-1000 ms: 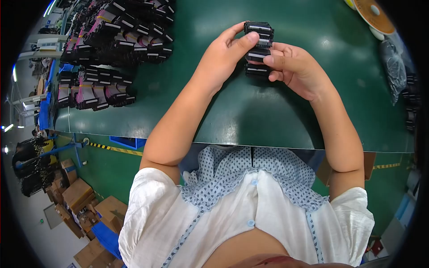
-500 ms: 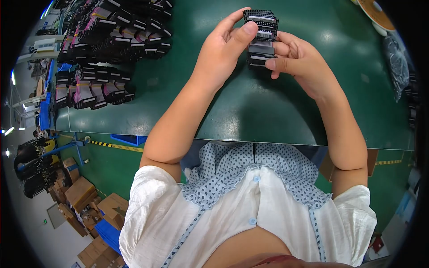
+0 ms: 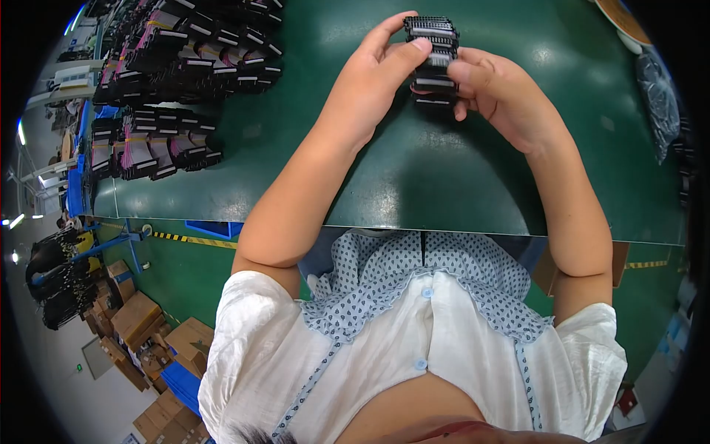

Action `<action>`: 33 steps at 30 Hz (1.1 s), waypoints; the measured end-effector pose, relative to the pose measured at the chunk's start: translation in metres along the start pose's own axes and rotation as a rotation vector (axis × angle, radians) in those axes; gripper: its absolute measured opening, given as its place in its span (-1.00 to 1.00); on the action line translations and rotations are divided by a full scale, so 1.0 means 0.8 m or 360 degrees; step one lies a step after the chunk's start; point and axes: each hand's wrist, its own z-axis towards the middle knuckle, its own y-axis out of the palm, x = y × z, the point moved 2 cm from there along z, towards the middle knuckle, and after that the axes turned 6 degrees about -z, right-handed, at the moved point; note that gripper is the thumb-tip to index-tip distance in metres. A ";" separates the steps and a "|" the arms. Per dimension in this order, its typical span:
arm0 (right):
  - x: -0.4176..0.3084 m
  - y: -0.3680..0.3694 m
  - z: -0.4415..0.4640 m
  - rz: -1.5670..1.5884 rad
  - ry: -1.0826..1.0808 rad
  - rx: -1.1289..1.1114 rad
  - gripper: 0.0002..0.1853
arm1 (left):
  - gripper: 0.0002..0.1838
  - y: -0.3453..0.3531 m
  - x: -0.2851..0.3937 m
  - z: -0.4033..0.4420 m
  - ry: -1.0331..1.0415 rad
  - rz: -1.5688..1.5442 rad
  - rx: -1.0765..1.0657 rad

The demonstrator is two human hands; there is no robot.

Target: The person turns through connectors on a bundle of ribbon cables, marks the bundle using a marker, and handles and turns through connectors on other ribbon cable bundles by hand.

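Observation:
Between my hands, over the far part of the table, is a stack of flat ribbon cables with black connectors. My left hand is closed on the upper part of the stack, its thumb lying across the front and its fingers reaching behind. At the right side, my right hand grips the lower connectors, with the thumb bent over them and slightly blurred. Some of its fingertips are hidden behind the stack. Grey cable shows only in narrow strips between the black rows.
Large bundles of similar ribbon cables lie at the table's upper left, with a smaller bundle below. A clear plastic bag and a round spool are at the right. Cardboard boxes stand on the floor at left.
My right thumb has moved up along the stack, and the lower connectors now sit closer together, covering grey cable that showed before. My left hand keeps its hold.

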 end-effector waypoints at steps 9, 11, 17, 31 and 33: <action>0.009 -0.008 0.002 -0.0081 0.0026 -0.0036 -0.65 | -0.21 -0.017 -0.012 0.011 -0.0168 -0.0223 -0.0087; 0.007 -0.007 0.000 -0.0045 0.0082 -0.0028 -0.68 | -0.22 -0.017 -0.015 0.012 -0.0226 -0.0269 -0.0103; 0.002 -0.004 -0.001 -0.0164 -0.0069 -0.0019 -0.59 | -0.32 -0.009 -0.008 0.008 0.0023 -0.0105 -0.0003; -0.006 -0.004 -0.005 -0.0233 -0.0210 0.0067 -0.51 | -0.32 0.004 0.007 -0.001 0.0175 -0.0292 -0.0231; -0.004 -0.006 -0.003 -0.0283 -0.0126 0.0113 -0.51 | -0.32 -0.007 -0.004 0.006 0.0126 -0.0298 -0.0262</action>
